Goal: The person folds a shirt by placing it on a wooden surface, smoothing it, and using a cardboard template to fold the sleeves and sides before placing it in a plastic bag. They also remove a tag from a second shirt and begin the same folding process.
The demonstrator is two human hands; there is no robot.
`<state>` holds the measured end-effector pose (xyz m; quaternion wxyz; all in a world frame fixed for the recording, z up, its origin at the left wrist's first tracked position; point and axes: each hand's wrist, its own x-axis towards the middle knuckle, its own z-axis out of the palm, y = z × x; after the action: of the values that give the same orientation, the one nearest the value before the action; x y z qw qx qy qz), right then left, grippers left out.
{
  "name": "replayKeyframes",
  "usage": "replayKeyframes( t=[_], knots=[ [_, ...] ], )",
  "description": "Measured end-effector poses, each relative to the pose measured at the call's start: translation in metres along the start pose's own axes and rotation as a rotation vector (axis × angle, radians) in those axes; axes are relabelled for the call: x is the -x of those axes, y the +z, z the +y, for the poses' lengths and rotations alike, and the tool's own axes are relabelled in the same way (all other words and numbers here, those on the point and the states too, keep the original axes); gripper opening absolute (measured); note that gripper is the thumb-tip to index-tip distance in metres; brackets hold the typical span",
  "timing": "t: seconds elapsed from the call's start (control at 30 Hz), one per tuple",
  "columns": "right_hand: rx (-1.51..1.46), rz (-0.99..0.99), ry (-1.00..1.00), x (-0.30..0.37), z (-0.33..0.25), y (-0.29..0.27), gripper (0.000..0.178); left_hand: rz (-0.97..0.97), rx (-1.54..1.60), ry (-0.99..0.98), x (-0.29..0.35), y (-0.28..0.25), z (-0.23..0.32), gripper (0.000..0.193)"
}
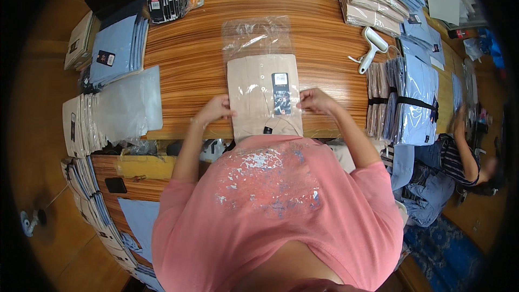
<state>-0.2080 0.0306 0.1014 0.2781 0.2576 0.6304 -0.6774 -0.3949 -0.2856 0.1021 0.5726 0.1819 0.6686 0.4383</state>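
A folded beige shirt (250, 100) lies flat in front of me in a clear plastic bag (259, 35), whose loose end stretches past the shirt toward the far side. Small buttons run down its middle, and a dark hang tag (281, 105) with a white label shows to their right. My left hand (216, 109) is closed at the left edge of the bagged shirt, thumb against the side. On the opposite edge, my right hand (319, 101) pinches the side with thumb and fingers. The shirt's near end meets my body at the table edge.
Empty-looking plastic bags (128, 105) lie left beside bagged beige shirts (80, 124) and blue shirts (116, 46). At right are a white handheld tool (373, 48), a strapped shirt bundle (416, 100) and a tall shirt stack (370, 5). Another person (459, 157) works at far right.
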Motion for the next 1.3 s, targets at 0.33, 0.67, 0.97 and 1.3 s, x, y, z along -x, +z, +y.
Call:
replayKeyframes(
  t=[0.33, 0.67, 0.97, 1.3],
  knots=[
    [-0.101, 0.096, 0.012, 0.028, 0.036, 0.037, 0.010, 0.209, 0.153, -0.039, 0.036, 0.028, -0.026, 0.026],
    [-0.156, 0.185, 0.015, 0.027, 0.032, 0.049, 0.014, 0.333, 0.165, 0.061, 0.025, 0.044, -0.024, 0.031],
    [-0.356, 0.118, -0.091, -0.006, 0.009, 0.038, 0.018, 0.621, -1.191, 0.362, 0.015, 0.060, 0.046, 0.110],
    [-0.568, 0.070, -0.446, 0.058, -0.091, 0.079, 0.013, 0.856, -0.706, 0.829, -0.040, 0.069, 0.082, 0.053]
  ],
)
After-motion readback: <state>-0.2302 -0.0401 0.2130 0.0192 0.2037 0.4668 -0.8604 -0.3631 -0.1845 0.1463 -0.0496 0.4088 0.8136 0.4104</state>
